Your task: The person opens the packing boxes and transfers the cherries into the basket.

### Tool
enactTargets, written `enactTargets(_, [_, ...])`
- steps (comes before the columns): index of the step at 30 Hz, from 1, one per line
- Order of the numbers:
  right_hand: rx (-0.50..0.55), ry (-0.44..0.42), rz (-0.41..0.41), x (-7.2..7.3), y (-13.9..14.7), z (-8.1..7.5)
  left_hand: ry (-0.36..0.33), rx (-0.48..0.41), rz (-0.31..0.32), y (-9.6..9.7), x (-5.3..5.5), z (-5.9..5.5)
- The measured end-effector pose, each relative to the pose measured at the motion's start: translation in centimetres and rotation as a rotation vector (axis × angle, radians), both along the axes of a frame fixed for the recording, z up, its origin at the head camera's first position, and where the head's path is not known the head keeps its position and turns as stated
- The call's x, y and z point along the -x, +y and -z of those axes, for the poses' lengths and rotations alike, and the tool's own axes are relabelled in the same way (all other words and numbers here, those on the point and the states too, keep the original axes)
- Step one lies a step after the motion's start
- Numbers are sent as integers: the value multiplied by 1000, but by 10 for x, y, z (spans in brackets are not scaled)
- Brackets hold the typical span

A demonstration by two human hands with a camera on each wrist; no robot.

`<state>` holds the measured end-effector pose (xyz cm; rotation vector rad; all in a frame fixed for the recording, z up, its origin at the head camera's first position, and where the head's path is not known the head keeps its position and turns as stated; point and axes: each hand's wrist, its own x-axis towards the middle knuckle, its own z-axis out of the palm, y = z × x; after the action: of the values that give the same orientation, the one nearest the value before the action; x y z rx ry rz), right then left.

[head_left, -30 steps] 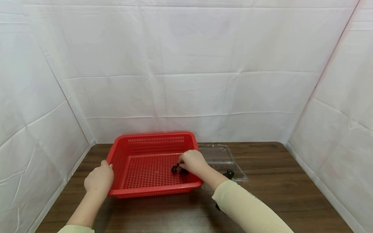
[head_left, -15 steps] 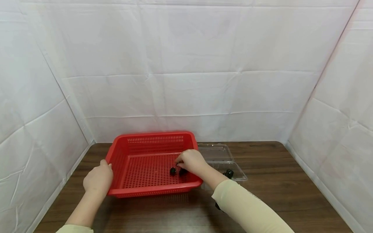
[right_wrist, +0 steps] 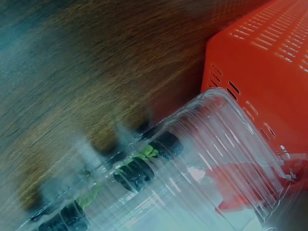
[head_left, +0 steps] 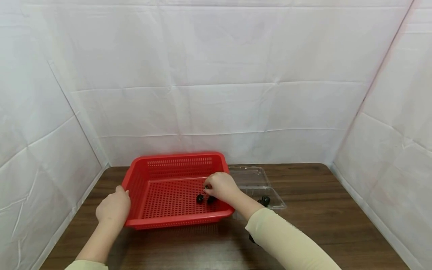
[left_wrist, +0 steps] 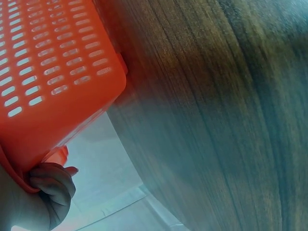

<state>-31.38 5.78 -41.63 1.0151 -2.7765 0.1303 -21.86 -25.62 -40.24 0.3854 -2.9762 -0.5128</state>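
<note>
White cloth walls (head_left: pixel 222 67) surround a dark brown wooden desk (head_left: pixel 327 213). On the desk stands a red plastic basket (head_left: pixel 175 219), having slotted sides and a perforated bottom. Just to its right lies a clear hinged container (head_left: pixel 250 179), its lid folded back toward the rear wall. Pale yellow sleeves (head_left: pixel 291 242) cover part of both arms. The left hand (head_left: pixel 113 207) has its grip closed upon the left rim of the basket. The right hand (head_left: pixel 221 185) is inside the basket, near its right side; the grip pinches a small dark piece at the fingertips. Two dark round pieces (head_left: pixel 200 198) lie on the basket bottom beneath this hand. More glossy dark pieces (head_left: pixel 265 201) are in the container, where the right wrist view shows bits of green (right_wrist: pixel 150 152) among them. Another dark object (head_left: pixel 252 239) is partly hidden by the right sleeve.
</note>
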Motion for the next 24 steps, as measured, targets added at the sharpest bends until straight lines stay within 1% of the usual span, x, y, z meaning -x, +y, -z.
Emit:
enactTargets(2, [5, 19, -1, -1, 0, 0, -3, 0, -3, 0, 0, 1])
enactTargets(8, [16, 129, 1, -2, 1, 0, -5, 1, -9, -1, 0, 2])
enactTargets(16, [65, 304, 22, -5, 1, 1, 7, 7, -2, -2, 0, 2])
enactTargets(20, [80, 402, -21, -8, 1, 1, 9, 8, 3, -2, 0, 3])
enactTargets(24, [123, 525, -81, -6, 1, 3, 16, 12, 5, -1, 0, 4])
